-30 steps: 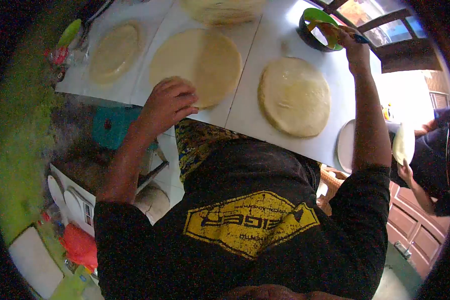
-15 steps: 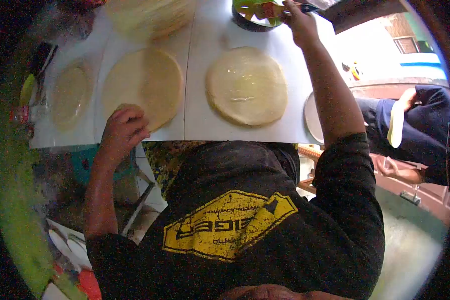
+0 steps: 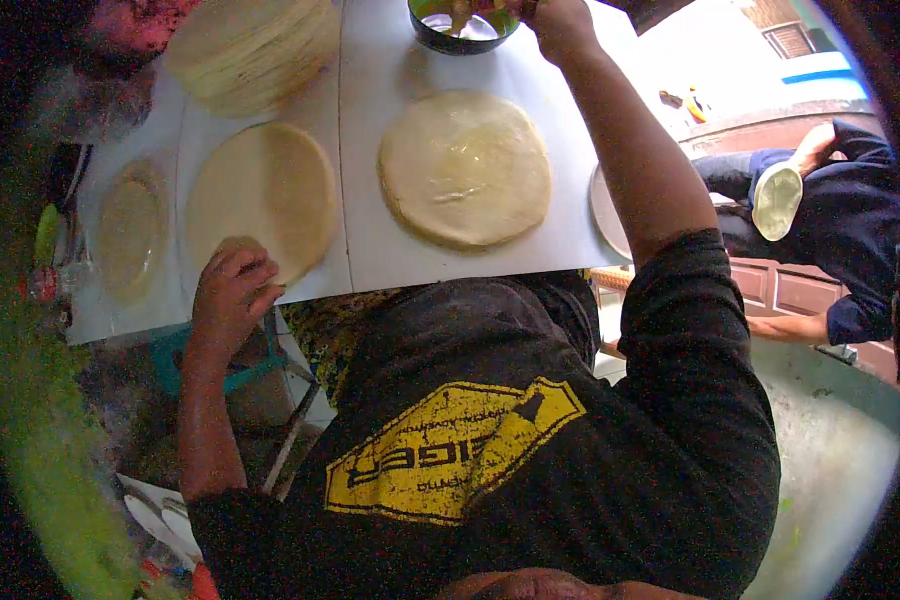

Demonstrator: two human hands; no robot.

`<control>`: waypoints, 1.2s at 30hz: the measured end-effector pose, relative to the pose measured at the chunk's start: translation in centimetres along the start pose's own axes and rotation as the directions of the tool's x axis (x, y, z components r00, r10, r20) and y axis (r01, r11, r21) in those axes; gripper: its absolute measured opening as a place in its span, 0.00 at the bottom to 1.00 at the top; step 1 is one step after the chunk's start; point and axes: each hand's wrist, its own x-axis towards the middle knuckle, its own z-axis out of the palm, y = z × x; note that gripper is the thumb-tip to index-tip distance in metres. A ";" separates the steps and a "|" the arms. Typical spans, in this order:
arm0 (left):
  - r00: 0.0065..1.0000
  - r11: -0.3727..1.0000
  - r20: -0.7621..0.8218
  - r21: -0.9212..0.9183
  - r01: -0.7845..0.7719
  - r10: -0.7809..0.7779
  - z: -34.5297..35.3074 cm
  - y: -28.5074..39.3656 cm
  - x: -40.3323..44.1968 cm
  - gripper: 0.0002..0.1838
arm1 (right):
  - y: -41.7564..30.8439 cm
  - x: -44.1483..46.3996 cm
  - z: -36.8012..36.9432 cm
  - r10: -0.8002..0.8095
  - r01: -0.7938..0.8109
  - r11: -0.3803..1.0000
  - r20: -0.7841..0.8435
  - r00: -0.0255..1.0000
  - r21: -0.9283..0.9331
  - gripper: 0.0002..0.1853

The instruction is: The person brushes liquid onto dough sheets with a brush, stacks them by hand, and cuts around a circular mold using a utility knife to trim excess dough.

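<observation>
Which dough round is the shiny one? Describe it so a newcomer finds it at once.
On the white table, find the bowl at the view's top. Just below it lies a pale dough round. Wet, glossy streaks on top set it apart from the duller round by the left hand.

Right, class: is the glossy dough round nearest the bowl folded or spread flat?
Spread flat: the dough round lies as a broad disc on the white table, with no flap folded over it.

Green wall (image 3: 50,450), teal stool (image 3: 167,362), reddish panelling (image 3: 802,289), bright daylight (image 3: 715,60)
</observation>
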 end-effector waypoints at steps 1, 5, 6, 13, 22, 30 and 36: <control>1.000 1.000 0.001 -0.006 0.008 -0.008 -0.1 0.0 0.0 0.14 | -0.1 -0.1 0.0 0.000 0.000 1.000 0.000 1.000 0.002 0.17; 1.000 0.999 -0.022 0.052 0.002 -0.001 -0.2 0.2 -0.3 0.13 | 0.8 -0.1 0.3 0.055 -0.055 0.998 0.009 0.998 -0.021 0.18; 0.999 0.998 -0.032 0.055 -0.017 0.019 -0.2 0.2 -0.3 0.12 | 1.5 -0.2 0.3 0.085 -0.085 0.996 -0.002 0.996 0.008 0.19; 1.000 1.000 -0.024 0.013 0.020 -0.019 0.4 -0.5 -0.1 0.10 | 2.9 -1.0 0.2 0.201 -0.205 0.975 -0.049 0.978 -0.087 0.17; 0.988 0.995 -0.117 0.001 -0.100 0.099 1.7 3.9 0.7 0.16 | 0.8 -13.0 -3.4 -0.354 0.242 0.350 0.111 0.929 -0.905 0.27; 0.915 0.886 -0.241 -0.261 -0.383 0.324 12.6 6.7 11.0 0.15 | 5.5 -26.9 -3.5 0.150 0.704 0.270 0.750 0.644 -0.657 0.14; 0.885 0.847 -0.108 -0.259 -0.464 0.452 14.1 5.6 14.9 0.08 | 5.8 -24.3 -3.5 0.214 0.645 0.351 0.729 0.651 -0.679 0.09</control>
